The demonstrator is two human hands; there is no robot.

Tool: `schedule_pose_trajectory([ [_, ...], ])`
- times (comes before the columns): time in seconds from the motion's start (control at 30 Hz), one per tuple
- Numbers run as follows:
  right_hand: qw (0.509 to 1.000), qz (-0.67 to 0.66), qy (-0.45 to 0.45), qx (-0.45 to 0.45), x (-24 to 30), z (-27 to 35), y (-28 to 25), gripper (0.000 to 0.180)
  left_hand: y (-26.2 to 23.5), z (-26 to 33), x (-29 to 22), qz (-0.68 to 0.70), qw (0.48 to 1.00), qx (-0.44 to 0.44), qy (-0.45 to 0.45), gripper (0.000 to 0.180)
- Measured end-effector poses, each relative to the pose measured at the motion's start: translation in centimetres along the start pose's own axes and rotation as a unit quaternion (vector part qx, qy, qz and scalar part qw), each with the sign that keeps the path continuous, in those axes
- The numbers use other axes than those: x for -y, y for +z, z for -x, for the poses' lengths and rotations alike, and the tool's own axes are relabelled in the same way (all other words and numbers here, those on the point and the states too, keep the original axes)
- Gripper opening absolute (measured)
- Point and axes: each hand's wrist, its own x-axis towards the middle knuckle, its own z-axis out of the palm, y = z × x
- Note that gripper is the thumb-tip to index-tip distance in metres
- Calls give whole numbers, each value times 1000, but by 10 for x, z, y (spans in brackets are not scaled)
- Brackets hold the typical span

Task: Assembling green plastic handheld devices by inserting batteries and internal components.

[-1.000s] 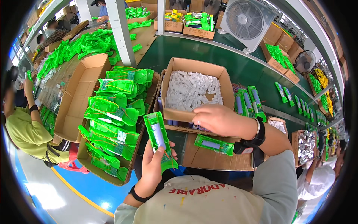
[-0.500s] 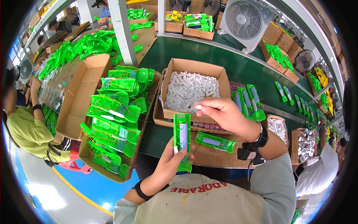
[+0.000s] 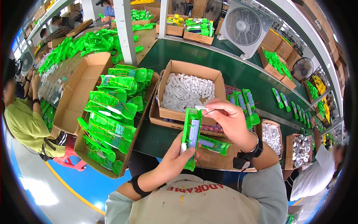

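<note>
I have the green shell [image 3: 185, 128], purple battery [image 3: 193, 131] inside, grasped in my left hand [image 3: 172, 158]. At its far end my right hand [image 3: 228, 116] pinches a white piece [image 3: 201, 107], with a cardboard box [image 3: 172, 113] of white parts [image 3: 186, 87] beyond.

long plastic half-shell [image 3: 186, 128]: bright green | cylindrical cell [image 3: 193, 132]: lavender-blue | slim plastic strip [image 3: 201, 107]: white | rectangular cardboard box [image 3: 174, 114]: tan | cloth shirtfront [image 3: 194, 203]: beige, red lettering

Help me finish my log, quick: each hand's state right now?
Left hand: closed around a long green plastic casing with a purple cylinder inside.
Right hand: closed, pinching a small white plastic piece.
</note>
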Motion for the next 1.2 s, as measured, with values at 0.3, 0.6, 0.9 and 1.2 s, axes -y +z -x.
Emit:
schedule_pose_trajectory([
  [0.3, 1000, -13, -18, -8, 1, 8, -3, 13, 7, -1, 2, -9, 1000, 10, 18, 44],
  [0.6, 966, 189, -172, -34, -5, 13, -3, 16, 14, 1, -3, -8, 999, 28, 17, 46],
  [0.9, 957, 238, -161, -31, 0, 11, 9, 14, 15, 1, -3, 6, 1000, -1, -10, 45],
  [1.2, 952, 261, -161, -11, 4, 9, 4, 17, 5, -4, 6, 98, 994, -26, -31, 41],
])
